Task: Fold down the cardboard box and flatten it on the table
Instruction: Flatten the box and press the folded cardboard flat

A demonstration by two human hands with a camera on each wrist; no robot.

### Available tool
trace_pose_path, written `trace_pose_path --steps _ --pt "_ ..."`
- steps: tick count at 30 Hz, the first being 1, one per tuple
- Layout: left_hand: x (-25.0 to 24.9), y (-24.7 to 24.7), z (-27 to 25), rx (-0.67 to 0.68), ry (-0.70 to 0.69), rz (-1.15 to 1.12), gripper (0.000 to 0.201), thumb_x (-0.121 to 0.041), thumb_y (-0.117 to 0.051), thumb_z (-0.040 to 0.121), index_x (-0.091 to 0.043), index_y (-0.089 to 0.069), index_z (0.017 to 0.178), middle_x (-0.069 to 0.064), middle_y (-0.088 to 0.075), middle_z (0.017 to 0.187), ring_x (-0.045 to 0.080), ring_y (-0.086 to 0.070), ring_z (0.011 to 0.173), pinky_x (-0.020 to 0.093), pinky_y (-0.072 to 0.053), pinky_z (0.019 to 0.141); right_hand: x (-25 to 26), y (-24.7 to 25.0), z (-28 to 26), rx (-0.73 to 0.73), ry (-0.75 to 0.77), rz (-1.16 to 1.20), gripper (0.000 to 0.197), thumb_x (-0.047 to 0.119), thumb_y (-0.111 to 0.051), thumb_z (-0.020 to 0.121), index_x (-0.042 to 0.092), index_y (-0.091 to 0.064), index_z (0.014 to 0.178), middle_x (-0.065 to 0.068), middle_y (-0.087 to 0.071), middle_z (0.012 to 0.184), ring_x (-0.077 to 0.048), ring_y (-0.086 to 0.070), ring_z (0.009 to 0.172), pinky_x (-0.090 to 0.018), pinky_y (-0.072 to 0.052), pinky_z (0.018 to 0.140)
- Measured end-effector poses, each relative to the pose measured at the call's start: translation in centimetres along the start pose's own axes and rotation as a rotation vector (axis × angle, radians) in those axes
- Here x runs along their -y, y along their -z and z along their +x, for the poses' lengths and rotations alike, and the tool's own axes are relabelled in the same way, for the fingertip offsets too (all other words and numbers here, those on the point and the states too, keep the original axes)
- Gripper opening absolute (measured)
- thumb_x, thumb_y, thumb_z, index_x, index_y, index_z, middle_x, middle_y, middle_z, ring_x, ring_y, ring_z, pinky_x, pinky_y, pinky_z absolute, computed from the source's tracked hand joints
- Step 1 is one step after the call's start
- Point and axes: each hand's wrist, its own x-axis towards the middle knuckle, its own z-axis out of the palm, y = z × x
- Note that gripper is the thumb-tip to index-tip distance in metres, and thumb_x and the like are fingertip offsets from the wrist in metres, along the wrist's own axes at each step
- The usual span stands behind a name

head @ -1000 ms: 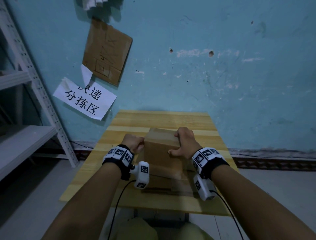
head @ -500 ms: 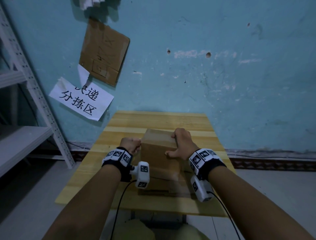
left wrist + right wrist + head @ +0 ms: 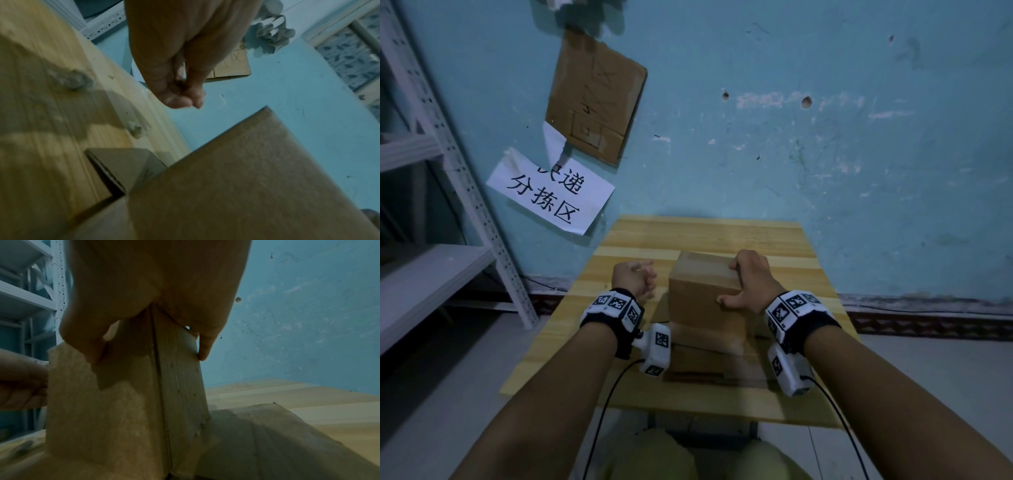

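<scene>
The left hand (image 3: 634, 280) has come off the brown cardboard box (image 3: 705, 301) since the earlier frame and now hovers just beside it, its fingers (image 3: 176, 99) loosely curled and holding nothing. The right hand (image 3: 751, 284) grips the box's top right edge, fingers over the far side, thumb on the near face. The box stands upright on the pale wooden tabletop (image 3: 709, 233), flaps splayed beneath it.

Parcel sorting room; wall sign (image 3: 550, 192) reads 分拣区; metal shelving (image 3: 448, 164).
</scene>
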Motion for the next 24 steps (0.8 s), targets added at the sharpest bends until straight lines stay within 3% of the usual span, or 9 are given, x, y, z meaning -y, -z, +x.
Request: trace_pose_path --steps 4,7,10,13,14,16,19,22,24 --pt "-0.2 0.3 0.6 -0.025 -0.030 0.199 0.032 0.005 -0.034 0.096 -0.007 -0.057 0.077 0.006 -0.038 0.058 0.019 -0.033 0.051 0.031 -0.036 0.057 0.1 0.1 -0.2 0.007 -0.005 0.019 0.055 0.032 -0.079 0.070 0.015 -0.036 0.101 -0.008 -0.038 0.118 -0.021 -0.033 0.110 -0.027 -0.031 0.083" --pt "-0.3 0.5 0.2 0.071 0.042 0.093 0.028 0.000 -0.030 0.099 -0.001 -0.056 0.108 0.007 -0.034 0.057 0.018 -0.027 0.049 0.022 -0.028 0.043 0.1 0.0 -0.2 0.004 -0.003 0.014 0.055 0.032 -0.078 0.070 0.014 -0.037 0.102 -0.008 -0.037 0.117 -0.021 -0.032 0.110 -0.027 -0.030 0.082" --pt "-0.1 0.7 -0.4 0.157 0.019 0.078 0.045 -0.024 -0.026 0.104 0.002 -0.055 0.081 0.002 -0.036 0.052 0.015 -0.030 0.043 0.016 -0.026 0.033 0.1 0.0 -0.2 -0.005 -0.005 0.011 0.056 0.032 -0.079 0.069 0.019 -0.032 0.098 -0.005 -0.035 0.113 -0.018 -0.031 0.106 -0.027 -0.030 0.082" --pt "-0.2 0.9 -0.4 0.118 -0.063 0.175 0.051 -0.031 -0.034 0.101 -0.006 -0.054 0.062 -0.006 -0.039 0.032 0.010 -0.034 0.029 0.017 -0.027 0.038 0.1 -0.1 -0.1 -0.006 -0.009 0.013 0.057 0.032 -0.079 0.069 0.018 -0.032 0.098 -0.007 -0.037 0.117 -0.017 -0.030 0.104 -0.027 -0.030 0.081" --pt "-0.3 1.0 -0.3 0.114 -0.079 0.225 0.049 -0.028 -0.038 0.100 -0.006 -0.055 0.060 -0.006 -0.040 0.033 0.011 -0.036 0.031 0.019 -0.029 0.041 0.1 -0.1 -0.1 -0.006 -0.010 0.010 0.056 0.032 -0.079 0.069 0.017 -0.034 0.099 -0.008 -0.038 0.117 -0.019 -0.032 0.107 -0.027 -0.030 0.082" --pt "-0.4 0.9 -0.2 0.117 -0.101 0.337 0.035 -0.017 -0.048 0.096 -0.004 -0.060 0.065 0.006 -0.050 0.050 0.018 -0.039 0.043 0.027 -0.037 0.049 0.1 -0.1 -0.1 -0.001 -0.015 -0.002 0.057 0.033 -0.079 0.069 0.013 -0.039 0.104 -0.009 -0.038 0.118 -0.023 -0.034 0.111 -0.028 -0.031 0.083" --pt "-0.8 0.5 -0.3 0.096 -0.057 0.320 0.018 -0.002 -0.046 0.095 -0.002 -0.063 0.088 0.012 -0.053 0.070 0.020 -0.042 0.052 0.036 -0.047 0.061 0.1 -0.1 -0.1 0.000 -0.019 -0.002 0.060 0.033 -0.079 0.069 0.009 -0.041 0.110 -0.009 -0.038 0.119 -0.023 -0.034 0.111 -0.027 -0.031 0.083" --pt "-1.2 0.2 -0.4 0.143 0.055 0.117 0.035 0.010 -0.026 0.096 0.001 -0.050 0.071 0.010 -0.041 0.069 0.017 -0.035 0.053 0.030 -0.036 0.053 0.1 -0.1 -0.1 -0.011 -0.014 0.004 0.060 0.032 -0.079 0.069 0.009 -0.042 0.110 -0.009 -0.038 0.118 -0.019 -0.032 0.107 -0.026 -0.029 0.081" --pt "-1.3 0.3 -0.7 0.181 0.091 0.044 0.038 0.012 -0.021 0.094 -0.002 -0.044 0.068 0.008 -0.039 0.066 0.016 -0.035 0.054 0.032 -0.036 0.053 0.0 -0.1 0.0 -0.009 -0.013 0.003 0.059 0.032 -0.079 0.069 0.010 -0.042 0.109 -0.009 -0.038 0.118 -0.020 -0.033 0.108 -0.026 -0.028 0.081"
